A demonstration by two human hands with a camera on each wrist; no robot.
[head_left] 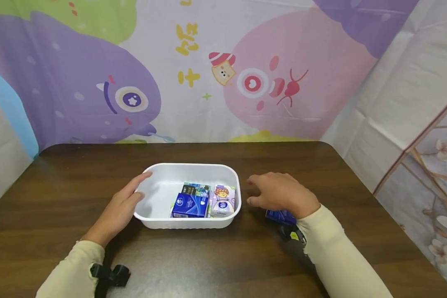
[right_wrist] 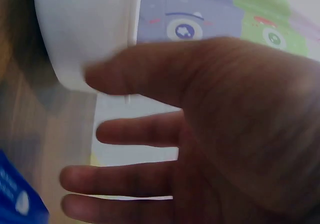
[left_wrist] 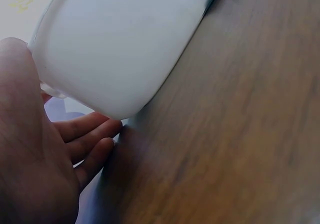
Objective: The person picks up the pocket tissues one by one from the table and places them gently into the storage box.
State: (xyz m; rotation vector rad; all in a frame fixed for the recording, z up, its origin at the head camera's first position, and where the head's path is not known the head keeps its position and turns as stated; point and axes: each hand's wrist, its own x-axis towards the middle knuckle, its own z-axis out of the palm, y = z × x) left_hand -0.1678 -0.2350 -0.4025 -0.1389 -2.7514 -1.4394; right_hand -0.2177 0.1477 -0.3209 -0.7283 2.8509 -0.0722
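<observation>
A white plastic tub [head_left: 188,223] stands on the table, holding several small packs. Inside are a blue pack [head_left: 190,205], a dark pack with green print [head_left: 195,188] and a lilac pack with a cartoon figure [head_left: 222,200]. My left hand [head_left: 119,209] touches the tub's left end, thumb and forefinger at the rim and the other fingers along the outside. To the right of the tub hovers my right hand [head_left: 279,191], fingers extended and nothing held, as the right wrist view shows. Another blue pack [head_left: 281,216] lies on the table, partly hidden beneath the right wrist.
The brown wooden table [head_left: 208,265] reaches back to a cartoon-printed cloth [head_left: 193,116]. A pale curtain with a flower print [head_left: 417,136] hangs along the right side. Both wrists carry black camera mounts [head_left: 111,274].
</observation>
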